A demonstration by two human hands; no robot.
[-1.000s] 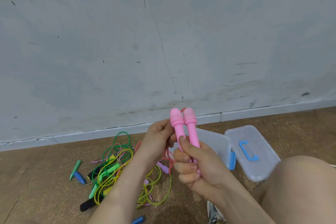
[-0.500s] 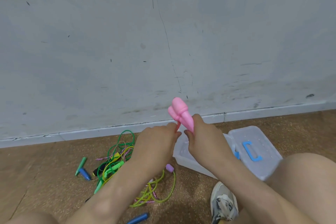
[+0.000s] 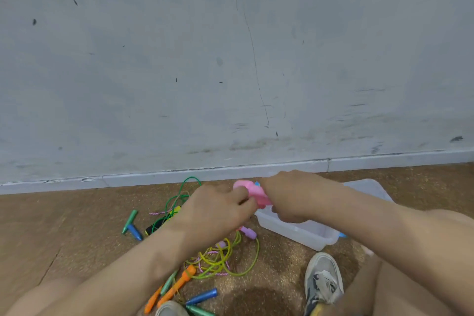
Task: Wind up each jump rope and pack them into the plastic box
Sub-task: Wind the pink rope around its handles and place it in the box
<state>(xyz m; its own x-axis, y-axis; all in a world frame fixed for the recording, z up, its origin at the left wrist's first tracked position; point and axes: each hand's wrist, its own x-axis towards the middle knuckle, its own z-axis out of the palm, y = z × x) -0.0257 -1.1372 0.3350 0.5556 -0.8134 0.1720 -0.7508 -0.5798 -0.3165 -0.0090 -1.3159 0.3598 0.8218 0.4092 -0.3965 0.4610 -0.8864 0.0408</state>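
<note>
Just over the left end of the clear plastic box (image 3: 307,235), both hands close on the pink jump-rope handles (image 3: 252,191). The right hand (image 3: 289,195) wraps them from the far side, and the left hand (image 3: 218,210) curls its fingers against their near side (the pink cord itself is hidden behind the hands). The right forearm crosses the box and covers much of its opening; the box lid (image 3: 369,187) lies beyond. Nearer the person than the grip, a tangle of green and yellow ropes (image 3: 218,263) sprawls on the floor, with a purple handle (image 3: 248,232), orange handles (image 3: 177,287), a blue handle (image 3: 134,231) and a green handle (image 3: 129,220). A grey shoe (image 3: 323,282) stands beside the box.
</note>
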